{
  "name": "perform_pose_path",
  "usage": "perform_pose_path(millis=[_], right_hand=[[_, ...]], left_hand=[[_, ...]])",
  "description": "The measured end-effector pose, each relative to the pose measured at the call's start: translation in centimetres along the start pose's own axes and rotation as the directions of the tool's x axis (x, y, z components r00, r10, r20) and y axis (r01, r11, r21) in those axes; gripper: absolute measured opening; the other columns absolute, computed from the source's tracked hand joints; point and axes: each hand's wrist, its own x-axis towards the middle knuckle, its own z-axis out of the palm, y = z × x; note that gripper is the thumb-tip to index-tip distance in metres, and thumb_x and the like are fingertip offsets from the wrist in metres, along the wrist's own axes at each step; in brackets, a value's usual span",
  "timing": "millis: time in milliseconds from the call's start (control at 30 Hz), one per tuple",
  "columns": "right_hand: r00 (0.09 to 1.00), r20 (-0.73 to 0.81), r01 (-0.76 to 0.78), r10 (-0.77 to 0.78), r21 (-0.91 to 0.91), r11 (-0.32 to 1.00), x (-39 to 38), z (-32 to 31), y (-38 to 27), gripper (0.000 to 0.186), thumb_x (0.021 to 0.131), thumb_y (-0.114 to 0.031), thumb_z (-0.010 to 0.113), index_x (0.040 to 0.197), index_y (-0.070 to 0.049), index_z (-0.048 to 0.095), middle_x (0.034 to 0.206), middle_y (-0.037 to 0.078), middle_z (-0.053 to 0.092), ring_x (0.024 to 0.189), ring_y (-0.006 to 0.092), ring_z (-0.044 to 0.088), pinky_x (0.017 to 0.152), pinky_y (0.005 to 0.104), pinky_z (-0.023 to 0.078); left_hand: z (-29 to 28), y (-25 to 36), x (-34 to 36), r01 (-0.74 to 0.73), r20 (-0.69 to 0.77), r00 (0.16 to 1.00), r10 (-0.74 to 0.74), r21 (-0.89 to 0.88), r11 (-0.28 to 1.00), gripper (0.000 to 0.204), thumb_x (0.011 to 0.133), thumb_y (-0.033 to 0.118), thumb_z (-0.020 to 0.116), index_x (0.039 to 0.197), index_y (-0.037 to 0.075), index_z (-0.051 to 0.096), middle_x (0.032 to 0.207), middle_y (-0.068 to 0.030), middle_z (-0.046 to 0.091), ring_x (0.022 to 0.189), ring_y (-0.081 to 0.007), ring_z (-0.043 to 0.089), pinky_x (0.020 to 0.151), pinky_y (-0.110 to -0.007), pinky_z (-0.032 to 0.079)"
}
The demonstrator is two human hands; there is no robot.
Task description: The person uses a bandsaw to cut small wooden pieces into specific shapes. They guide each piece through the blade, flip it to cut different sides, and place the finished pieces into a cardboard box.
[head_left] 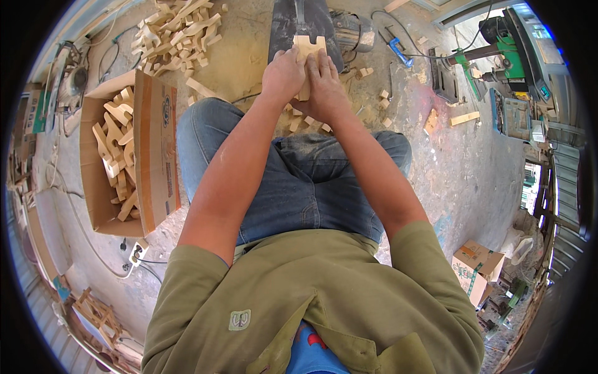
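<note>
We grip the notched wooden piece (309, 45) between left hand (284, 75) and right hand (325, 87), both equally near. Its long axis points away from us, over the dark plate (285, 22).

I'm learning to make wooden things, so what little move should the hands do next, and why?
Perhaps the left hand and right hand should ease the wooden block back a little: its far end is already notched, and the right hand's fingers lie close behind that end.
</note>
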Motion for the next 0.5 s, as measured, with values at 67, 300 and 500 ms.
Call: perform_pose_path(millis=[67,300,500], right_hand=[[1.000,-0.001,-0.013,0.013,0.012,1.000,0.0,0.0,0.0,0.120,0.073,-0.052,0.094,0.161,0.009,0.038,0.165,0.038,0.036,0.154,0.0584,0.033,0.128,0.0565,0.033],[0.999,0.030,-0.035,0.033,0.041,0.999,0.1,-0.7,0.5,0.123,0.072,-0.057,0.094,0.162,0.007,0.038,0.169,0.037,0.031,0.155,0.0562,0.034,0.127,0.0550,0.036],[0.996,0.084,-0.037,0.032,0.055,0.998,-0.1,-1.4,0.8,0.127,0.071,-0.061,0.094,0.163,0.006,0.037,0.170,0.037,0.029,0.157,0.0564,0.032,0.128,0.0552,0.035]], left_hand=[[0.0,0.0,0.1,0.009,0.009,1.000,-0.009,0.003,1.000,0.047,0.105,0.027,0.058,0.145,0.001,0.064,0.131,-0.0250,0.069,0.116,-0.0439,0.071,0.100,-0.052,0.058],[0.0,-0.4,0.1,-0.047,0.015,0.999,0.046,0.012,0.999,0.044,0.106,0.029,0.060,0.140,0.001,0.067,0.128,-0.0229,0.071,0.115,-0.0410,0.072,0.097,-0.050,0.058],[-0.1,0.1,-0.3,-0.054,-0.005,0.999,0.054,0.050,0.997,0.043,0.108,0.031,0.058,0.138,0.001,0.067,0.124,-0.0221,0.072,0.110,-0.0411,0.073,0.095,-0.049,0.059]])
